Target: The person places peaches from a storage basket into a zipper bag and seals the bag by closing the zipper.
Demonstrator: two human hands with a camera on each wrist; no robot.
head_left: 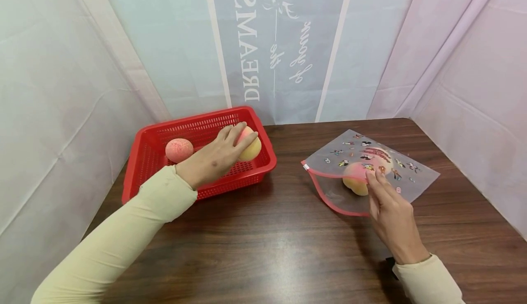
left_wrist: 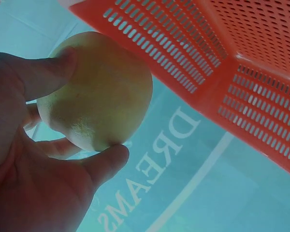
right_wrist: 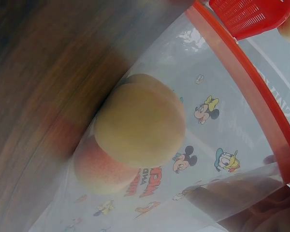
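Observation:
In the head view my left hand grips a yellow-pink peach at the right end of a red plastic basket. Thumb and fingers wrap round this peach in the left wrist view, close to the basket's slotted wall. Another peach, pinkish red, lies inside the basket. On the right, my right hand holds the near edge of a clear zip bag with cartoon prints. Its red-trimmed mouth gapes. Two peaches lie inside, one partly over the other.
A dark wooden table carries the basket at the left and the bag at the right. A pale printed curtain hangs behind it, and white cloth stands at both sides. The bag's white slider sits at its left corner.

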